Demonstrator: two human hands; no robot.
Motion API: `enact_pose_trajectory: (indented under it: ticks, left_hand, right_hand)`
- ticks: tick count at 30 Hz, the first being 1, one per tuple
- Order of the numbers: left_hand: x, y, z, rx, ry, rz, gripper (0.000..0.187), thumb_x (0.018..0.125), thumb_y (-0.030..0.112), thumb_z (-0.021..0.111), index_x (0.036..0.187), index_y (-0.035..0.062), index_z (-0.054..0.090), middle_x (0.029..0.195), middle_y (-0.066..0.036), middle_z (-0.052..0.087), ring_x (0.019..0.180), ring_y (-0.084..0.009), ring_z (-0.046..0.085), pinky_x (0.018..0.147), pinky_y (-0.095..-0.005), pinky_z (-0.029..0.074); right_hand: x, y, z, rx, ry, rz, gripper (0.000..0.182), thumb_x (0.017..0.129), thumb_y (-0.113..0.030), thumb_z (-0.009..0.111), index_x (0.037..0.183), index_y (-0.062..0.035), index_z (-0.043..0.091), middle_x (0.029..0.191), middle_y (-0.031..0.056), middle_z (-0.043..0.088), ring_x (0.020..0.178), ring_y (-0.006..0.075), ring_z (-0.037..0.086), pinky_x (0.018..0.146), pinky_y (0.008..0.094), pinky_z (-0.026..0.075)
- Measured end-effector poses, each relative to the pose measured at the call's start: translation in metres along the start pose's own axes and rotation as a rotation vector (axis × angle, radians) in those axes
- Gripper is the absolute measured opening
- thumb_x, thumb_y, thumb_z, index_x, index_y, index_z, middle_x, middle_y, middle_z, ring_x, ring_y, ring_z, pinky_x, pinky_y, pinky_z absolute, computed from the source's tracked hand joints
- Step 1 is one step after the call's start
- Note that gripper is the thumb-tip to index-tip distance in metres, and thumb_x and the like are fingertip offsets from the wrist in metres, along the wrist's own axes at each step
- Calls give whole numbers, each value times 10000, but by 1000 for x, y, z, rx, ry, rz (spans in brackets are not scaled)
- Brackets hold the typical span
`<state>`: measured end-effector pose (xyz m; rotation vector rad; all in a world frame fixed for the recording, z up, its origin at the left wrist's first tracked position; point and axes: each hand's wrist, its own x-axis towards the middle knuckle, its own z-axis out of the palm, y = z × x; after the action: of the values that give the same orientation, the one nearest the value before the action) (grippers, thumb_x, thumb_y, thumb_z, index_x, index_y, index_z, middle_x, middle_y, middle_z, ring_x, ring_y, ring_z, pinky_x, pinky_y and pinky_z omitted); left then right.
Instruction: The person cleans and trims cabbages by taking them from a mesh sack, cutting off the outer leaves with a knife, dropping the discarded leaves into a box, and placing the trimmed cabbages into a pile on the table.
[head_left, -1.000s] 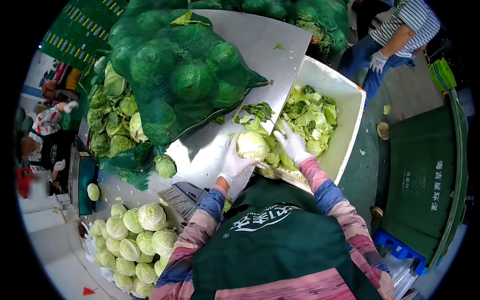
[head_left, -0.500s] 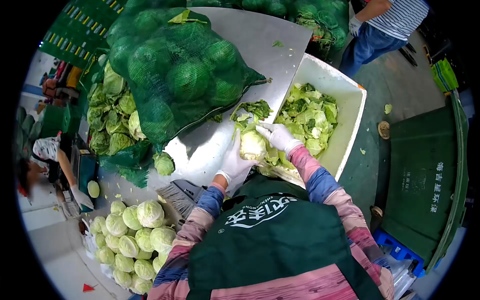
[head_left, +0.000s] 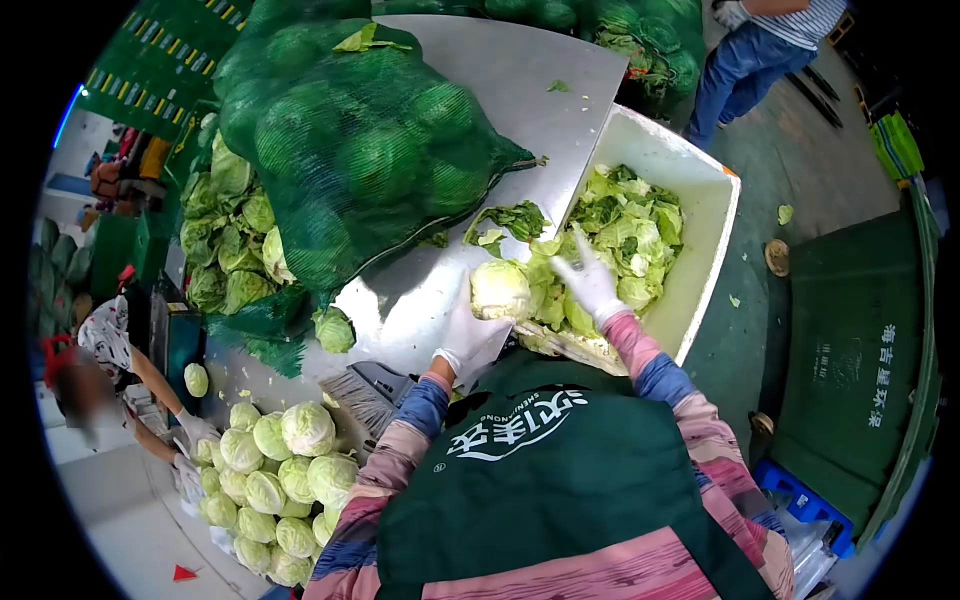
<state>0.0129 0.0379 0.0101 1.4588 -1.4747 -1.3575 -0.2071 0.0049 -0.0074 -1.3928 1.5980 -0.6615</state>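
Note:
A trimmed pale cabbage rests in my gloved left hand, whose fingers and thumb curl round its left and lower sides. My gloved right hand is just right of it, over the edge of the white foam box, with fingers spread and apart from the cabbage. Loose green leaves fill much of the box. Beyond the cabbage, dark leaf scraps lie on the metal table.
A green mesh sack of cabbages covers the table's left part. A small cabbage sits near a brush. Trimmed cabbages are piled lower left, where a co-worker reaches. A green bin stands right; another person stands behind.
My right hand has come away from the cabbage to the right and its fingers have spread. Leaves have come off the cabbage. The co-worker at left has reached toward the pile.

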Motion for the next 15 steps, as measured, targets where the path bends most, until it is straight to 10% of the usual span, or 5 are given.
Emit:
enact_pose_trajectory:
  ticks: [2, 6, 9, 12, 15]
  left_hand:
    - [3, 3, 3, 42, -14, 57, 1109, 652, 69, 820, 1494, 13, 101, 1355, -193, 472, 1193, -238, 525, 986, -333, 457]
    - [5, -13, -5, -76, -93, 69, 1054, 655, 34, 802, 1484, 46, 151, 1354, -164, 457, 1194, -244, 521, 977, -339, 470]
    - [6, -23, -10, -337, -60, 42, 980, 649, -8, 795, 1435, 38, 212, 1329, -147, 453, 1177, -242, 519, 995, -343, 456]
    - [8, -14, -8, -374, 42, -89, 896, 664, 7, 795, 1385, 41, 262, 1289, -140, 468, 1172, -250, 516, 986, -348, 463]
    - [17, -18, 2, -403, 108, -100, 914, 662, 43, 818, 1384, 47, 256, 1274, -134, 469, 1160, -246, 518, 965, -342, 477]
  right_hand:
    - [-8, -22, 18, -133, 33, -272, 801, 797, -544, 652, 1429, -126, 391, 1146, 202, 626, 1073, 296, 612, 906, 319, 474]
    - [20, 8, 33, 170, -38, -114, 450, 812, -397, 657, 1150, -101, 649, 1051, 193, 646, 982, 337, 627, 838, 370, 492]
    - [22, 46, 18, -180, 28, 141, 222, 818, -228, 596, 976, -98, 683, 867, 212, 662, 773, 371, 637, 723, 435, 512]
    - [10, 50, 10, -318, 47, 234, 309, 826, -285, 626, 1073, -103, 665, 892, 189, 677, 782, 342, 654, 721, 415, 517]
    - [-1, 9, 15, 285, -34, 129, 594, 848, -399, 675, 1316, -63, 528, 768, 81, 644, 614, 121, 598, 563, 295, 505]
